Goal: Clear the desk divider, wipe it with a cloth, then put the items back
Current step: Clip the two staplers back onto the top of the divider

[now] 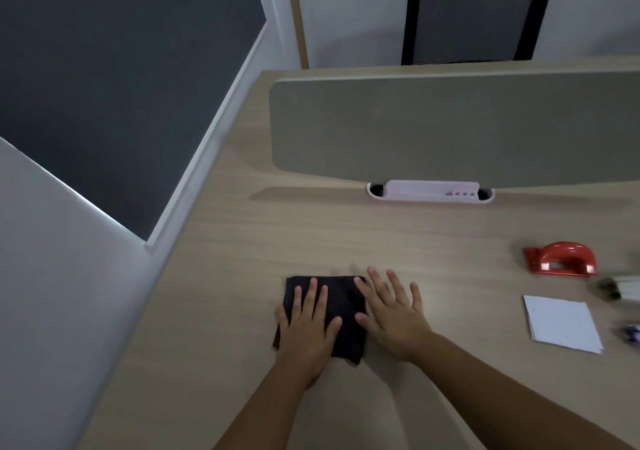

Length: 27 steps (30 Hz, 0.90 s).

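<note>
A dark wall panel framed in white fills the far left, beside the pale wood table. Near the table's front edge lies a folded black cloth, with the person's left hand pressed flat on top of it, fingers straight and slightly spread, gripping nothing. Just to its right, the right hand lies flat as well, fingers splayed; its thumb and forefinger overlap the cloth's right edge while the rest of the hand rests on bare wood. Behind the hands, the grey desk divider stands upright across the table, its face bare. At its foot sits a white cable tray set into the tabletop. A black mesh chair back rises beyond the divider. Further right, well apart from the hands, a red hole punch sits on the table, with a white notepad nearer the front edge. At the right border, blurred small objects are too cut off to identify.
</note>
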Motion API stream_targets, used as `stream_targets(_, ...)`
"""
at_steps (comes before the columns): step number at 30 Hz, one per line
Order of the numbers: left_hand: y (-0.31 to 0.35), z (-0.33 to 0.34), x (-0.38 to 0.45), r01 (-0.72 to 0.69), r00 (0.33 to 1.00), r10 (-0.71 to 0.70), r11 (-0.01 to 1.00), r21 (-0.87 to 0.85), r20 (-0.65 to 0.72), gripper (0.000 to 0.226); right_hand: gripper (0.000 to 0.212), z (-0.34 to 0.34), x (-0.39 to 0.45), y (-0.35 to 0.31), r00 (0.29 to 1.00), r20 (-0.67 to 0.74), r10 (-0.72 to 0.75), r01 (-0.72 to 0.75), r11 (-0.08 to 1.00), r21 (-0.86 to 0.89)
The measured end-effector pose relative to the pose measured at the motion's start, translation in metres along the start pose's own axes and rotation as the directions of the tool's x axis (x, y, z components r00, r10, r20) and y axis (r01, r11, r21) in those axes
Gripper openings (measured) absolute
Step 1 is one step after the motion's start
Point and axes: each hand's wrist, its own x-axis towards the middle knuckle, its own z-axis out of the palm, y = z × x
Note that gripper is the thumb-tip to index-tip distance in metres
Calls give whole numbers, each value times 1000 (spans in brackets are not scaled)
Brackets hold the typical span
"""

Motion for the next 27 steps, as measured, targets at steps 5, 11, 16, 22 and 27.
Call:
stream_targets(5,65,-17,-9,-139,990,141,976,-170,1,76,66,-18,-59,47,951,-164,261,-223,951,216)
stream_targets(11,192,-21,-6,-397,912,410,891,-221,14,57,49,-37,-116,129,823,-274,499,-388,844,372)
stream_targets(16,291,-7,-2,-556,826,562,805,-204,-34,67,43,-61,-173,205,647,-393,653,-426,738,523)
stream_targets(22,390,21,3,-653,755,656,751,-96,1,52,55,-55,-225,292,578,-321,750,-398,602,692)
stream_targets(27,443,58,11,-590,804,592,806,-43,66,58,69,-51,-238,332,572,-30,820,-350,276,895)
